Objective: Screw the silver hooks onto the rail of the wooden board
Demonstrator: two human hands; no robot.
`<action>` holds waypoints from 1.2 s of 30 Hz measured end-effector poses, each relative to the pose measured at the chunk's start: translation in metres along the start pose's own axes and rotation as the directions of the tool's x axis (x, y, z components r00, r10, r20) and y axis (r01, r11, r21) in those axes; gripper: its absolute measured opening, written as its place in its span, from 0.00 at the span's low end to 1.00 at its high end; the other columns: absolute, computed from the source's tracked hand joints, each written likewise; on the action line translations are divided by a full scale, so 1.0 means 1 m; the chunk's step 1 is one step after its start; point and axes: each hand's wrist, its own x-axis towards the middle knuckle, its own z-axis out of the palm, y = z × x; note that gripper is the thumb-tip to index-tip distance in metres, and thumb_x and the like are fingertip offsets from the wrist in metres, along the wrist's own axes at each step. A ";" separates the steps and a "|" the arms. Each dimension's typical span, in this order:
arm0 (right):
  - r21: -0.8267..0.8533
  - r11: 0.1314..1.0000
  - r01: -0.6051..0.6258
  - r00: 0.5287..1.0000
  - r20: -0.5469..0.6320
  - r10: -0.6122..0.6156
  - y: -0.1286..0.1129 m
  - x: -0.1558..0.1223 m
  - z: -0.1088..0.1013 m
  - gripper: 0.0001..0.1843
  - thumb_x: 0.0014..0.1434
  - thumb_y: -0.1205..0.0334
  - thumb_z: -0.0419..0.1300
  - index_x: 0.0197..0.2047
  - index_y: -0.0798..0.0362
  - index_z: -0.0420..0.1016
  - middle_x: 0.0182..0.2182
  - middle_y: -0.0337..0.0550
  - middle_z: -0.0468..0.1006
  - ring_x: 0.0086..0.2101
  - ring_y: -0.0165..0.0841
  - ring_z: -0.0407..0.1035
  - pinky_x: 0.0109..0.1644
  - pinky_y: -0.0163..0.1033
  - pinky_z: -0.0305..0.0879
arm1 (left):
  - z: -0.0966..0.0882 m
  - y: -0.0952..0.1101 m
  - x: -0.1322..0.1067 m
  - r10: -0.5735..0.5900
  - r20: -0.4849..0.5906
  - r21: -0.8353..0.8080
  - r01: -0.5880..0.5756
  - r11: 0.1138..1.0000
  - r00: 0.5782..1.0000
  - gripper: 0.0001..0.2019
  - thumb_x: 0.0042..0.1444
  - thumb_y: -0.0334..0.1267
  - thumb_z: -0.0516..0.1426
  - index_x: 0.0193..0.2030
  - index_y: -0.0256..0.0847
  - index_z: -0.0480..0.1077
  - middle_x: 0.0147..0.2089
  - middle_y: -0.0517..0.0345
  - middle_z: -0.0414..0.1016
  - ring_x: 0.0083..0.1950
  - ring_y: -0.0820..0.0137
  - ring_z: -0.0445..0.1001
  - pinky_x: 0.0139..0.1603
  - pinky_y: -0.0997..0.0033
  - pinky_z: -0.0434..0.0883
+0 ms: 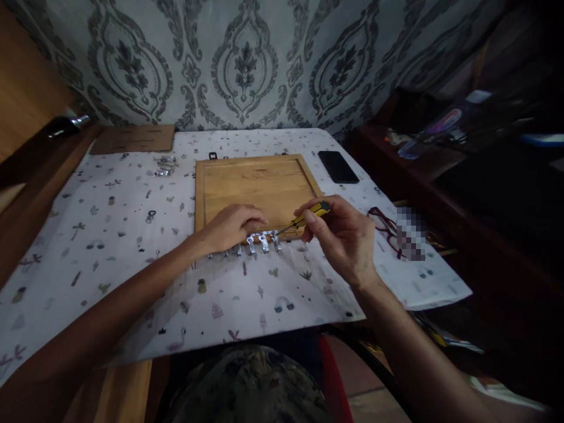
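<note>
A framed wooden panel [253, 188] lies flat on the table. Several shiny metal hooks [264, 241] stand in a row along its near edge. Over the left part of that edge rests my left hand [231, 228], fingers together and curled down against the panel beside the hooks. What lies under its fingertips is hidden. My right hand [341, 238] is closed round the handle of a yellow and black screwdriver [308, 215]. The screwdriver slants down to the left, its tip at the rightmost hooks; exact contact is too small to make out.
A black phone [338, 167] lies right of the panel, and dark red glasses [388, 230] lie nearer. Small metal pieces [164, 165] sit to the left, near a cardboard sheet [134, 138]. A patterned cloth [132, 282] covers the table. A bottle [445, 123] stands on furniture at right.
</note>
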 end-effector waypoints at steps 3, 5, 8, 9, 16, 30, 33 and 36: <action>-0.007 1.000 -0.008 1.000 0.003 0.008 0.000 0.000 0.000 0.18 0.64 0.43 0.64 0.38 0.50 0.74 0.28 0.37 0.78 0.20 0.26 0.70 0.24 0.34 0.67 | 0.004 0.004 -0.012 0.094 0.060 0.181 -0.103 0.978 0.994 0.17 0.63 0.25 0.52 0.48 0.43 0.80 0.43 0.56 0.78 0.44 0.68 0.76 0.45 0.68 0.69; -0.011 1.000 -0.006 1.000 0.001 0.006 -0.001 0.000 0.000 0.18 0.64 0.43 0.64 0.38 0.50 0.74 0.27 0.37 0.77 0.20 0.26 0.70 0.24 0.34 0.67 | 0.007 0.006 -0.016 0.114 0.097 0.251 -0.135 0.959 0.989 0.20 0.63 0.23 0.51 0.52 0.45 0.79 0.45 0.55 0.78 0.47 0.67 0.76 0.48 0.67 0.70; -0.018 1.000 -0.001 1.000 0.000 0.001 -0.002 0.000 0.000 0.18 0.64 0.43 0.64 0.38 0.50 0.74 0.27 0.37 0.77 0.19 0.25 0.70 0.24 0.33 0.67 | 0.009 0.009 -0.017 0.114 0.128 0.340 -0.152 0.928 0.985 0.21 0.64 0.22 0.51 0.55 0.42 0.78 0.49 0.52 0.78 0.51 0.65 0.76 0.52 0.65 0.70; -0.023 1.000 0.000 1.000 -0.001 0.000 -0.002 0.000 0.000 0.17 0.64 0.44 0.64 0.38 0.50 0.75 0.27 0.37 0.77 0.19 0.25 0.70 0.24 0.34 0.67 | 0.010 0.009 -0.016 0.117 0.138 0.365 -0.161 0.917 0.983 0.20 0.64 0.22 0.51 0.55 0.41 0.77 0.49 0.51 0.78 0.52 0.64 0.76 0.53 0.64 0.70; -0.043 0.999 -0.015 1.000 -0.013 0.015 -0.004 -0.002 0.000 0.16 0.64 0.45 0.64 0.38 0.50 0.75 0.29 0.37 0.79 0.19 0.26 0.69 0.25 0.35 0.67 | 0.014 0.008 -0.019 0.175 0.141 0.468 -0.221 0.855 0.975 0.13 0.71 0.31 0.50 0.50 0.38 0.77 0.49 0.50 0.77 0.50 0.64 0.75 0.49 0.64 0.68; 0.056 0.998 0.011 0.996 -0.089 -0.006 -0.007 -0.002 0.001 0.12 0.63 0.50 0.67 0.39 0.50 0.76 0.33 0.40 0.83 0.19 0.25 0.70 0.24 0.35 0.70 | 0.019 0.011 -0.021 0.152 0.138 0.581 -0.204 0.788 0.979 0.12 0.70 0.33 0.52 0.50 0.39 0.77 0.48 0.52 0.76 0.52 0.61 0.73 0.48 0.62 0.66; 0.064 0.998 0.022 0.993 -0.120 -0.015 -0.013 -0.004 0.002 0.10 0.63 0.52 0.67 0.39 0.49 0.77 0.35 0.41 0.84 0.19 0.25 0.69 0.23 0.36 0.70 | 0.020 0.010 -0.021 0.134 0.132 0.568 -0.185 0.802 0.982 0.12 0.70 0.34 0.52 0.49 0.40 0.77 0.49 0.52 0.76 0.53 0.60 0.73 0.49 0.61 0.66; 0.058 0.998 0.030 0.993 -0.115 -0.023 -0.015 -0.003 0.004 0.10 0.64 0.52 0.67 0.39 0.49 0.77 0.35 0.41 0.84 0.19 0.25 0.70 0.23 0.36 0.70 | 0.020 0.012 -0.021 0.120 0.140 0.572 -0.179 0.801 0.983 0.12 0.71 0.34 0.51 0.48 0.40 0.77 0.49 0.52 0.76 0.53 0.60 0.73 0.50 0.61 0.66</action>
